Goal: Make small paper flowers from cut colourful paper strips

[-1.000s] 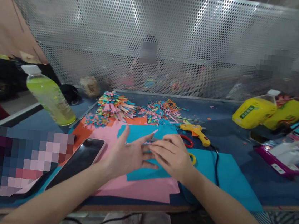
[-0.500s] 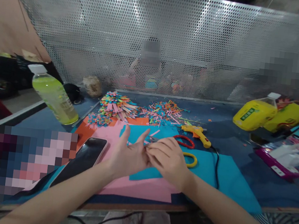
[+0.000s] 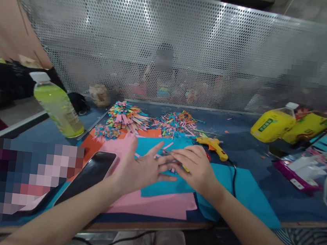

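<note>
Above the coloured sheets, my left hand (image 3: pixel 138 172) is turned palm up with its fingers spread. My right hand (image 3: pixel 200 172) meets the fingertips of the left, its own fingers drawn together in a pinch; anything between them is too small to make out. Scissors (image 3: pixel 186 168) with red and yellow handles lie beneath the right hand, mostly covered by it. Under both hands are a blue sheet (image 3: pixel 155 190) and a pink sheet (image 3: pixel 156 208). Several small pink strips rest on the blue sheet near my fingers.
Behind the hands are a paper-strip bundle (image 3: pixel 127 116), a heap of cut strips (image 3: pixel 178 122) and a yellow glue gun (image 3: pixel 214 147) with a black cord. A phone (image 3: pixel 89 177) and green drink bottle (image 3: pixel 60 109) stand left; a yellow bottle (image 3: pixel 272 125) and tissue pack (image 3: pixel 296 177) right.
My right hand has shifted slightly right and its fingers have lifted off the left palm toward the left fingertips. The left fingers have spread wider. The scissors are now more covered.
</note>
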The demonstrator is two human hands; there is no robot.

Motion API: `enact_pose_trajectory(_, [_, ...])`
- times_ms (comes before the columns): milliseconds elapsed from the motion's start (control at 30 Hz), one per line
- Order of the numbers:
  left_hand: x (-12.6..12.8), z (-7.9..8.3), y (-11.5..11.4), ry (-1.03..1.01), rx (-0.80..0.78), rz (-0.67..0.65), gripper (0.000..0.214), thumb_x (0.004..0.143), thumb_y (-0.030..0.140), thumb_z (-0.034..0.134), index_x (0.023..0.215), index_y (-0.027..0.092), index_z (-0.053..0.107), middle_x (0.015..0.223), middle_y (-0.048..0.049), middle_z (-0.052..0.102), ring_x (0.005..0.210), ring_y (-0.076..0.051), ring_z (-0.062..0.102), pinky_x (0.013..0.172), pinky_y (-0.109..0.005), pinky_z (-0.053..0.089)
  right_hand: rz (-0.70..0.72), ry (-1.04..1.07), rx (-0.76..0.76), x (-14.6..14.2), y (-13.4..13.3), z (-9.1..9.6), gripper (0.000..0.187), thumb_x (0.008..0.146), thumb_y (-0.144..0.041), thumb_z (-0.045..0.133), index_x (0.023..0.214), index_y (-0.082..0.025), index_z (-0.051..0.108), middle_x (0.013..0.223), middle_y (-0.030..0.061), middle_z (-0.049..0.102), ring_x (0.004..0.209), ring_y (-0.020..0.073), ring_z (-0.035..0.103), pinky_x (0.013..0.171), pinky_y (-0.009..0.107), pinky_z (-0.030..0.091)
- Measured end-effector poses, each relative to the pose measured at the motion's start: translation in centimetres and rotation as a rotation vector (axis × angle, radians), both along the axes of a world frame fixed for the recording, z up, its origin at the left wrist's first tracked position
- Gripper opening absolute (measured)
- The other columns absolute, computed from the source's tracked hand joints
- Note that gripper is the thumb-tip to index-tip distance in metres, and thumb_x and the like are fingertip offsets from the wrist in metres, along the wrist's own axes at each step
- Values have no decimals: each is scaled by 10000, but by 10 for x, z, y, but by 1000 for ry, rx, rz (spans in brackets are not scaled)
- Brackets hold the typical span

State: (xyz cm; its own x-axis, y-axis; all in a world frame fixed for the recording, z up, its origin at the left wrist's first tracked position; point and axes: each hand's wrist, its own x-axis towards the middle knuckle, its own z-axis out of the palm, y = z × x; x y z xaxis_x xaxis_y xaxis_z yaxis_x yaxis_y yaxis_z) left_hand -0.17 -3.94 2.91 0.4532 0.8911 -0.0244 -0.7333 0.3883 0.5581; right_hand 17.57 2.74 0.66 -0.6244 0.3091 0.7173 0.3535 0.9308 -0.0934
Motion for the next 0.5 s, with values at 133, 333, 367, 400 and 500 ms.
enact_pose_trajectory(133, [0, -2, 0, -3, 51, -64, 805, 670, 743, 264, 1290, 230, 298, 1044, -137, 593, 1037, -294, 504, 903, -526, 240, 66, -11, -110, 5, -1, 12, 126, 810, -218, 525, 897, -232, 614, 945, 19, 652, 869, 186, 532, 799, 387, 404])
enact_pose_trajectory(333, [-2, 1, 1, -22, 133, -109, 857, 682, 734, 261, 1329, 175, 208, 1208, -219, 497, 1187, -335, 386, 930, -543, 182, 42, 337, -407, 24, 1, 31, 114, 795, -179, 534, 778, -222, 638, 807, 17, 666, 808, 163, 612, 736, 311, 493])
enact_pose_trajectory(367, [-2, 2, 1, -19, 137, -107, 860, 680, 735, 264, 1331, 175, 207, 1224, -224, 483, 1197, -339, 372, 930, -544, 185, 28, 347, -402, 26, -1, 31, 116, 789, -175, 541, 790, -222, 647, 828, 20, 671, 823, 169, 616, 750, 319, 494])
enact_pose_trajectory(400, [-2, 3, 1, -17, 136, -107, 865, 677, 737, 267, 1332, 174, 207, 1227, -228, 479, 1201, -343, 366, 927, -545, 189, 31, 341, -385, 26, -3, 30, 124, 782, -167, 549, 809, -225, 656, 847, 22, 676, 836, 173, 617, 765, 327, 493])
enact_pose_trajectory(500, [-2, 3, 0, -16, 127, -121, 882, 677, 741, 250, 1336, 158, 200, 1204, -240, 495, 1199, -352, 366, 919, -547, 203, 70, 334, -306, 22, -10, 23, 178, 758, -136, 575, 873, -234, 669, 871, 25, 686, 839, 175, 620, 764, 335, 497])
